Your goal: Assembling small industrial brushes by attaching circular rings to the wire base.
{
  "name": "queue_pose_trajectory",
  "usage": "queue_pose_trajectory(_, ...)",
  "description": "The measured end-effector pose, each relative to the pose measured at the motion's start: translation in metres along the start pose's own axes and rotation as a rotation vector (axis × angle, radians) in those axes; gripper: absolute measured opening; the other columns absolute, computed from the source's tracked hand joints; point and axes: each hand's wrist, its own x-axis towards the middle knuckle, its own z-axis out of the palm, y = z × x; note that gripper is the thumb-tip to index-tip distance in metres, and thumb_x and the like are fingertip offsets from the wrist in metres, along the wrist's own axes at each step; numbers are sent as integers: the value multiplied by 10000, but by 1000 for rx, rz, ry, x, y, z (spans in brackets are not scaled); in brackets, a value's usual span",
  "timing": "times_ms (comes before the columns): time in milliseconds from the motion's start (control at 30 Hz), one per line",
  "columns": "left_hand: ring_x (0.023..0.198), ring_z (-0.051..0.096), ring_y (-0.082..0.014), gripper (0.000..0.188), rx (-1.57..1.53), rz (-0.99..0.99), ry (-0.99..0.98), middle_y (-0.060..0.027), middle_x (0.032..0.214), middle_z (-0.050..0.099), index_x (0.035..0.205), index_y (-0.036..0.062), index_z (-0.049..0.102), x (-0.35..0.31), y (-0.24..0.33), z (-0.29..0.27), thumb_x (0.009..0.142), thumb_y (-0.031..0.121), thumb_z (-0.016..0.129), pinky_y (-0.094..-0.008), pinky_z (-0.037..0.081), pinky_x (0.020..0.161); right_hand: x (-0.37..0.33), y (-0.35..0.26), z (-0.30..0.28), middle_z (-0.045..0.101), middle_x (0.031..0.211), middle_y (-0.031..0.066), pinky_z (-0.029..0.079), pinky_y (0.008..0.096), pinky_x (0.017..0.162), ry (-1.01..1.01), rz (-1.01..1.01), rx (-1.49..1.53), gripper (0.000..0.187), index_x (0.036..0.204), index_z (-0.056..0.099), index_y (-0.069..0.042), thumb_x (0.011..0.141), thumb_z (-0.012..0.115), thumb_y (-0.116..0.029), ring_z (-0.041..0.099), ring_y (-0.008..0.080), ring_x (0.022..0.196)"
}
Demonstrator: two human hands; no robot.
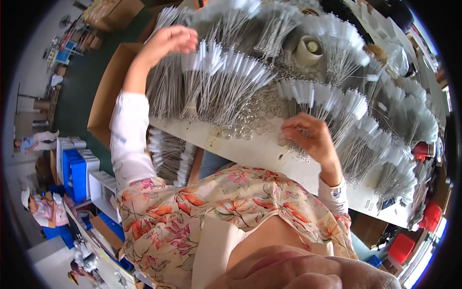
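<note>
My left hand (pixel 172 40) is raised over the far left of the table, its fingers loosely bent with nothing visible in them. Beneath and beside it stand thick bundles of wire-handled brushes (pixel 204 89) with white bristle tips. My right hand (pixel 310 137) hovers near the table's front edge, fingers curled in toward the thumb; whatever they may hold is too small to make out. Past that hand leans another bundle of brushes (pixel 332 101), its looped wire ends partly hidden. Loose metal rings (pixel 248 123) lie scattered between the two hands.
A cream roll-shaped container (pixel 308 50) stands among brushes at the back. More brush bundles (pixel 399 178) cover the right side. An open cardboard box (pixel 108 96) adjoins the table's left edge, and a box of brushes (pixel 171 156) sits below the front edge. Other people work far left.
</note>
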Motion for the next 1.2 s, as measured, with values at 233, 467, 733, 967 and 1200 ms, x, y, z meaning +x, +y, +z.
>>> queue_pose_trajectory(233, 712, 611, -177, 280, 200, -569, 482, -77, 812, 611, 905, 51, 590, 171, -163, -66, 809, 312, 622, -333, 508, 602, -32, -10, -97, 614, 789, 33, 461, 228, 672, 313, 173, -168, 133, 923, 625, 14, 799, 575, 9, 564, 85, 723)
queue_pose_trajectory(467, 658, 641, -227, 368, 648, -536, 573, -112, 757, 652, 826, -15, 655, 162, -252, -197, 773, 343, 591, -362, 497, 582, -18, 6, -208, 627, 719, 56, 481, 246, 582, 519, 139, -461, 187, 884, 651, -13, 848, 530, -152, 573, 107, 591)
queue_pose_trajectory(733, 571, 614, -184, 195, 219, -339, 796, -99, 708, 641, 776, 13, 614, 180, -138, -73, 820, 191, 546, -310, 488, 511, 20, 61, -251, 634, 721, 67, 501, 235, 524, 490, 391, -597, 261, 1075, 602, -63, 848, 535, -172, 607, 117, 561)
queue_pose_trajectory(967, 466, 422, -49, 219, -11, 197, 680, -33, 701, 564, 951, 41, 561, 194, 38, 45, 867, 243, 556, -200, 351, 360, 42, 75, -251, 664, 778, 86, 499, 341, 689, 933, 180, -1002, 243, 948, 680, -170, 777, 592, -319, 643, 263, 739)
queue_pose_trajectory(1200, 627, 604, -170, 303, 721, -20, 240, -72, 663, 643, 708, 36, 660, 238, -10, 112, 742, 337, 653, -310, 443, 602, 60, -29, -284, 577, 690, 104, 470, 367, 632, 1144, -531, -1288, 104, 869, 512, -36, 771, 511, 1, 620, 269, 693)
